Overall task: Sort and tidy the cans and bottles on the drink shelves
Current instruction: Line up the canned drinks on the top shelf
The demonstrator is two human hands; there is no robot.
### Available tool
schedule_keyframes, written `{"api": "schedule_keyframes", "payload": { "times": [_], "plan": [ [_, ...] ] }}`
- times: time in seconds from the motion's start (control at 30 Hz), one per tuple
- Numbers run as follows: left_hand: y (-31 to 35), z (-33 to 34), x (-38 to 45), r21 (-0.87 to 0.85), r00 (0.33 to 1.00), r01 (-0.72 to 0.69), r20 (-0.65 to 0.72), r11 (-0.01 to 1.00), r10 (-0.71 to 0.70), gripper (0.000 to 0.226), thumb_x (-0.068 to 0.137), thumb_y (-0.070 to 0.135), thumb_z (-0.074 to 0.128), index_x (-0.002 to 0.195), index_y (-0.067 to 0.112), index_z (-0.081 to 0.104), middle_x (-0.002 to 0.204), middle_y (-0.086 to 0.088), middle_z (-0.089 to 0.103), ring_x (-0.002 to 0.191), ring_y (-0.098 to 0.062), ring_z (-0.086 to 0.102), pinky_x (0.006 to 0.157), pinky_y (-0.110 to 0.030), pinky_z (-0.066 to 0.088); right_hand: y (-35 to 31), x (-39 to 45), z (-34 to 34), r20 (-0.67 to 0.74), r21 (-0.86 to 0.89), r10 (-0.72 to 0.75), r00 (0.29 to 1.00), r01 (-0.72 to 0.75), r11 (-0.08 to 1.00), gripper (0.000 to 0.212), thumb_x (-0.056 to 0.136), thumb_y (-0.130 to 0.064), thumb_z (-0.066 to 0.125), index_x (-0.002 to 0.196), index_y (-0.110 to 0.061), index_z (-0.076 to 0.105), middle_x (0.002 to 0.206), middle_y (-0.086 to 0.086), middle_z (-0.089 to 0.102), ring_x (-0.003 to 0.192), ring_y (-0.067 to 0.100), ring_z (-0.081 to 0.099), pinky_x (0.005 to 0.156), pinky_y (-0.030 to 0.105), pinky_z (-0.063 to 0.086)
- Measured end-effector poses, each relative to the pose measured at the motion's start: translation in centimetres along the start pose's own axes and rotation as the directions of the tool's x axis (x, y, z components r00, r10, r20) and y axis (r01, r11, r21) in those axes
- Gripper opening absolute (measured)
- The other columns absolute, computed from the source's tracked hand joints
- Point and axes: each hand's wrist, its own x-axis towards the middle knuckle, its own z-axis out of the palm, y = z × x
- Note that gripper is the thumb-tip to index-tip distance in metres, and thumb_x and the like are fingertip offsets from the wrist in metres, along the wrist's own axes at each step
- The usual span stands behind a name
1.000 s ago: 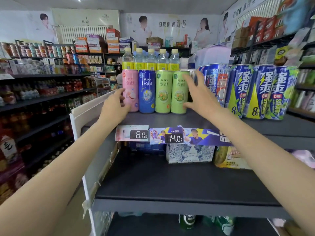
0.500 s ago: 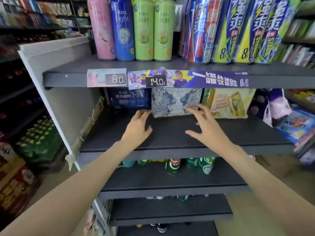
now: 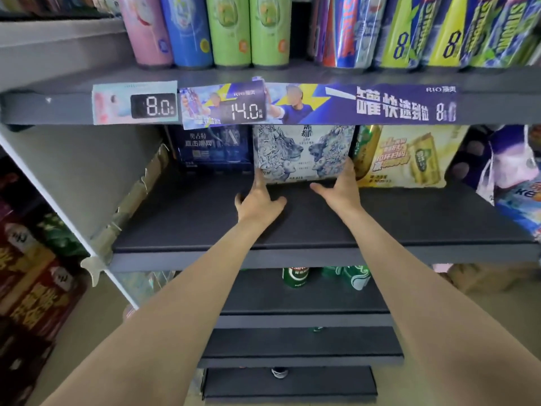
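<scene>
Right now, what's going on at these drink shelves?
A person is reaching both arms into the dark second shelf. The left hand and right hand are at the lower corners of a white carton printed with blue lions, standing at the back between a dark blue carton and a yellow beer carton.

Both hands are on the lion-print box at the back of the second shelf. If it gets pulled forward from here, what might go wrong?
1. The lion-print box sits tight between the dark blue pack and the yellow beer pack; dragging it may skew them.
2. The left hand and right hand touch only its lower corners, so the hold may slip.
</scene>
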Motion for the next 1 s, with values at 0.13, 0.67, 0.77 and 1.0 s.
{"api": "schedule_keyframes", "payload": {
  "times": [0.13, 0.67, 0.77, 1.0],
  "plan": [
    [-0.1, 0.6, 1.0, 0.053, 1.000, 0.011, -0.025, 0.999, -0.010, 0.089, 0.086, 0.037, 0.052, 0.148, 0.021, -0.010, 0.148, -0.003, 0.037, 0.119, -0.018, 0.053, 0.115, -0.036, 0.011, 0.4, 0.0, -0.1, -0.093, 0.016, -0.038, 0.995, 0.040, 0.999, 0.084, 0.078, -0.018, 0.075, 0.143, -0.004, 0.023, 0.143, 0.015, 0.029, 0.132, 0.027, 0.034, 0.102, 0.024, 0.027],
    [-0.7, 0.1, 2.2, -0.141, 0.995, -0.043, -0.100, 0.989, 0.029, 0.073, 0.089, 0.026, 0.053, 0.149, 0.019, 0.014, 0.140, -0.011, 0.047, 0.128, -0.027, 0.044, 0.110, -0.038, 0.030, -0.3, -2.3, 0.0, -0.075, -0.266, -0.161, 0.984, 0.136, 0.954, 0.066, 0.087, -0.008, 0.059, 0.144, -0.010, 0.027, 0.150, 0.020, 0.011, 0.138, 0.039, 0.015, 0.106, 0.037, 0.028],
    [-0.8, 0.1, 2.1, -0.206, 0.994, -0.037, -0.111, 0.978, 0.014, 0.069, 0.088, 0.025, 0.054, 0.148, 0.020, 0.021, 0.135, -0.011, 0.052, 0.128, -0.027, 0.044, 0.108, -0.041, 0.033, -0.7, -2.9, 0.5, 0.057, -0.389, -0.234, 0.971, 0.237, 0.890, 0.062, 0.091, -0.006, 0.051, 0.146, -0.016, 0.026, 0.155, 0.019, -0.008, 0.142, 0.037, 0.012, 0.103, 0.038, 0.034],
    [-0.3, 0.0, 2.3, -0.031, 0.999, -0.009, -0.052, 0.999, 0.008, 0.073, 0.090, 0.029, 0.050, 0.150, 0.022, 0.009, 0.125, -0.010, 0.058, 0.123, -0.026, 0.046, 0.109, -0.036, 0.023, -0.9, -2.3, 1.0, 0.189, -0.457, -0.155, 0.970, 0.227, 0.860, 0.057, 0.096, -0.016, 0.045, 0.148, -0.021, 0.023, 0.151, 0.020, -0.027, 0.124, 0.042, 0.044, 0.090, 0.037, 0.043]
  ]
}}
